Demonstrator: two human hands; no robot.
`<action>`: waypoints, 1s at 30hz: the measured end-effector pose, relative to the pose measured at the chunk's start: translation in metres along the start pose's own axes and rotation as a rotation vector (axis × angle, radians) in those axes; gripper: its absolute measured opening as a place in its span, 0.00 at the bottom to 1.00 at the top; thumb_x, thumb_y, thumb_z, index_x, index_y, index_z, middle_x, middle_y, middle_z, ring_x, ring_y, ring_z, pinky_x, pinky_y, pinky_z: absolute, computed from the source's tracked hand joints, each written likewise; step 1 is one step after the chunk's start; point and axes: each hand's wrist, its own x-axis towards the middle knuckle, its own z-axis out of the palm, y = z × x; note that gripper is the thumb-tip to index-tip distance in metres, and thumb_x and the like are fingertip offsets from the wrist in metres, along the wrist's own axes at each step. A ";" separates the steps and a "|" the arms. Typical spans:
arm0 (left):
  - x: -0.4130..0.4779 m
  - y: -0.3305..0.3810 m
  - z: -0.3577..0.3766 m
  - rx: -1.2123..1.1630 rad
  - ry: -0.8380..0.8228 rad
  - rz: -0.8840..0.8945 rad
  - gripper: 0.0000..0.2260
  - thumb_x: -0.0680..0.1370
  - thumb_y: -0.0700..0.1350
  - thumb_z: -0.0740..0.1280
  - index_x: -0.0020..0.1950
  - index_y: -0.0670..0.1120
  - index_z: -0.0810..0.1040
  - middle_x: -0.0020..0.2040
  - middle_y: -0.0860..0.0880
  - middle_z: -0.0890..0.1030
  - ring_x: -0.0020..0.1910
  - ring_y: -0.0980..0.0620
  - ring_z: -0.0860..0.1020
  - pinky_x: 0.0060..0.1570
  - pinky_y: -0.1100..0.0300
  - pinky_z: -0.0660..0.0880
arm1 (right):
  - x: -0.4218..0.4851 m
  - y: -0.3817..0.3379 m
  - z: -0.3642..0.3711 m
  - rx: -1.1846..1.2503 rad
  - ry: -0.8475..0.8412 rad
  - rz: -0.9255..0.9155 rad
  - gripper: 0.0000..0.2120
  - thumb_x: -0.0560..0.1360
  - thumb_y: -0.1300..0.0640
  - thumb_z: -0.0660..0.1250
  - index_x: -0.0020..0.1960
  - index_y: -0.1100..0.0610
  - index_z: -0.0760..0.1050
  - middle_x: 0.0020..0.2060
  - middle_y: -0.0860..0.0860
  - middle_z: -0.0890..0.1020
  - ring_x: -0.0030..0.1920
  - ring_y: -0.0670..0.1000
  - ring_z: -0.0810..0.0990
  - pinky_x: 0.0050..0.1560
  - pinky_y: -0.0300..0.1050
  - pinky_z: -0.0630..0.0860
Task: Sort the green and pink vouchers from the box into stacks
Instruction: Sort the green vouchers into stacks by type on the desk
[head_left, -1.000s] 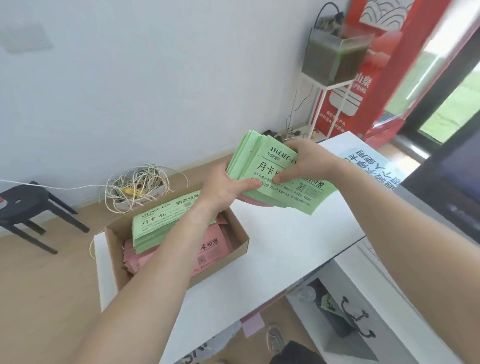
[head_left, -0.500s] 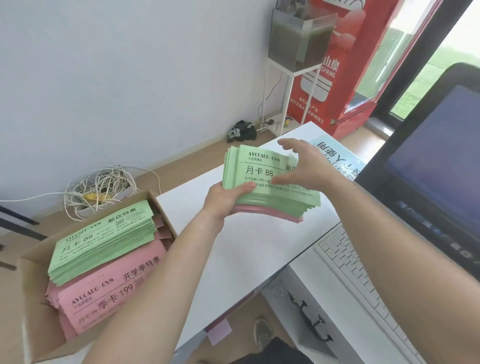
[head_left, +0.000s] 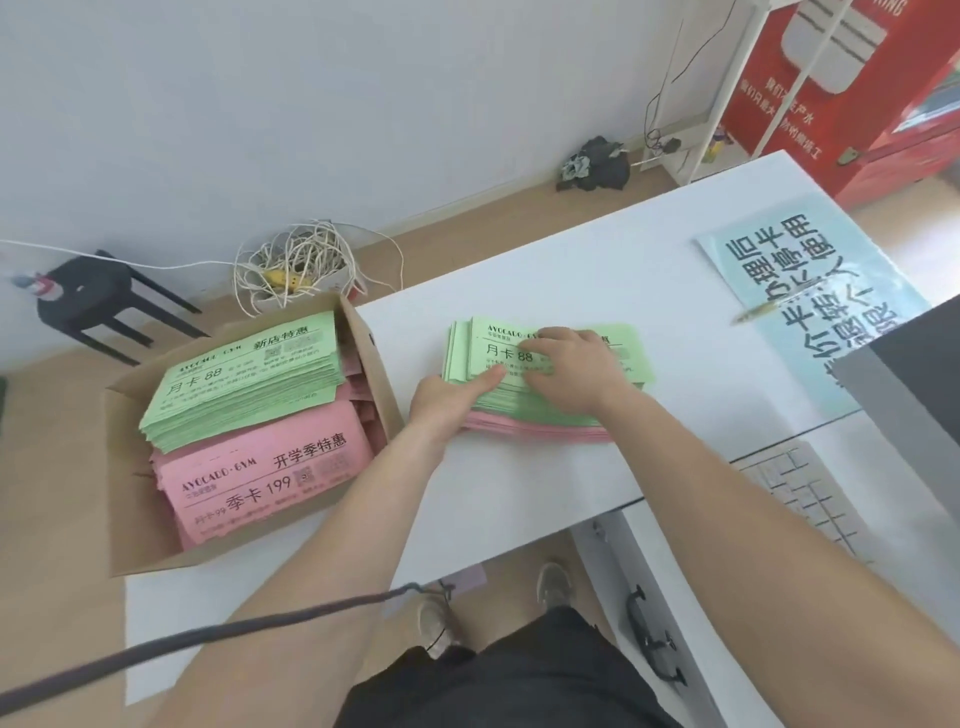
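Observation:
A mixed pile lies on the white table (head_left: 597, 270): green vouchers (head_left: 626, 353) on top, pink vouchers (head_left: 540, 428) underneath. My left hand (head_left: 452, 397) grips the pile's left edge, thumb on top of the green sheets. My right hand (head_left: 576, 371) rests on the top green voucher with fingers bent. To the left stands a cardboard box (head_left: 122, 467) holding a green stack (head_left: 244, 384) above a pink stack (head_left: 260, 478).
A pale blue printed sheet (head_left: 810, 291) lies at the table's right. A dark monitor (head_left: 914, 379) and white keyboard (head_left: 800, 499) sit lower right. On the floor are a tangle of white cord (head_left: 296, 265) and a black stool (head_left: 88, 296). A dark cable (head_left: 208, 634) crosses my left forearm.
The pile I held up in the air has come down onto the table. Both hands came down with it, and my view tilted downward.

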 end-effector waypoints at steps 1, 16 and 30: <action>-0.002 -0.001 -0.003 -0.072 -0.051 -0.001 0.22 0.67 0.58 0.80 0.55 0.48 0.84 0.50 0.51 0.87 0.53 0.49 0.84 0.57 0.51 0.80 | 0.001 0.001 0.001 -0.003 -0.001 0.000 0.22 0.80 0.43 0.59 0.74 0.38 0.69 0.76 0.44 0.67 0.75 0.60 0.64 0.76 0.59 0.60; -0.019 -0.016 -0.012 -0.210 -0.187 0.134 0.17 0.79 0.26 0.63 0.57 0.47 0.78 0.49 0.51 0.85 0.49 0.55 0.83 0.49 0.61 0.81 | -0.024 -0.008 0.015 -0.104 0.094 -0.017 0.51 0.61 0.15 0.58 0.75 0.43 0.65 0.74 0.47 0.68 0.75 0.56 0.64 0.75 0.59 0.57; -0.038 -0.008 -0.019 -0.017 0.053 0.200 0.24 0.74 0.27 0.63 0.63 0.51 0.73 0.52 0.48 0.86 0.46 0.51 0.83 0.43 0.56 0.80 | -0.016 -0.009 0.016 -0.156 0.143 0.082 0.45 0.63 0.19 0.58 0.70 0.47 0.68 0.68 0.51 0.74 0.68 0.61 0.71 0.69 0.66 0.65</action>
